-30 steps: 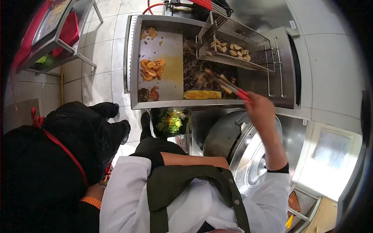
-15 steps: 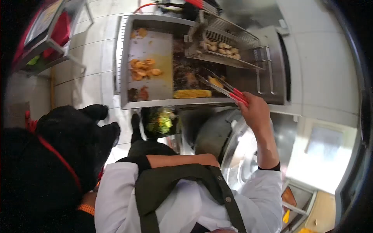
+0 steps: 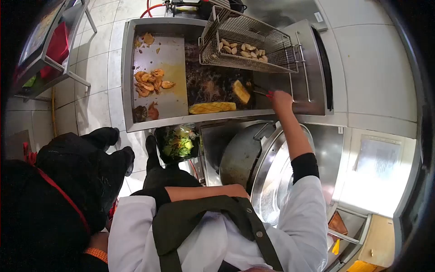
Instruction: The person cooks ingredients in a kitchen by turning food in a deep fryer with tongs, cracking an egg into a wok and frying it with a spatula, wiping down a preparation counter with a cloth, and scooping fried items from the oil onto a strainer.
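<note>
My right hand point(image 3: 282, 102) is closed around red-handled metal tongs point(image 3: 262, 92) over the dark oil of the fryer point(image 3: 210, 86). The tips of the tongs are beside a short yellow piece of food point(image 3: 241, 92); I cannot tell whether they touch it. A longer yellow piece with a criss-cross surface point(image 3: 212, 107) lies along the fryer's near edge. Just beyond the tongs, a wire fry basket point(image 3: 272, 47) contains several pale pieces point(image 3: 244, 51). My left forearm point(image 3: 204, 192) rests across my waist, and the fingers of my left hand point(image 3: 239, 192) are hidden.
Cooked shrimp point(image 3: 152, 82) sit on the metal drain tray point(image 3: 167, 54) at left. Below the fryer are a black bin of green scraps point(image 3: 178, 144), a large pot point(image 3: 240, 156) and a shiny round lid point(image 3: 272, 190). Another person in black point(image 3: 68, 181) stands close at my left.
My right hand has moved slightly up, and the tongs now reach lower toward the short yellow piece. That piece appears more upright. The whole view has shifted a little.
</note>
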A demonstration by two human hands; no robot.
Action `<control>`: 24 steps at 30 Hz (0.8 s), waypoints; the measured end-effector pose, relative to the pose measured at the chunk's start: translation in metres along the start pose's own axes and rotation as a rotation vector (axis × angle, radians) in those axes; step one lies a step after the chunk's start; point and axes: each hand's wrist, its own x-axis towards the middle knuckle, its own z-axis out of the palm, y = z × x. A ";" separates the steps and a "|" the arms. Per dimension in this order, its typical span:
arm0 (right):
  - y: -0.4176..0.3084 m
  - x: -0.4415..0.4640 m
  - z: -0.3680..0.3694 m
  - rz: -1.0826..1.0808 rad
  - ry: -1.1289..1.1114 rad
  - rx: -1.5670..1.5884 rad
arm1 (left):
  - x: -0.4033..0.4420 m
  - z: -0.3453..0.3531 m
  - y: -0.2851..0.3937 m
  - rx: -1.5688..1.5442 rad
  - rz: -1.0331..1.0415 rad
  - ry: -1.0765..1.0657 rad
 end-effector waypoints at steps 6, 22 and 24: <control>0.010 -0.024 -0.018 0.009 0.046 0.014 | 0.003 -0.008 0.008 -0.128 0.094 0.107; -0.166 -0.081 -0.165 -0.451 0.311 0.442 | 0.003 -0.007 0.017 0.060 0.044 0.105; -0.166 -0.083 -0.169 -0.461 0.284 0.445 | -0.002 -0.010 0.017 0.059 0.039 0.109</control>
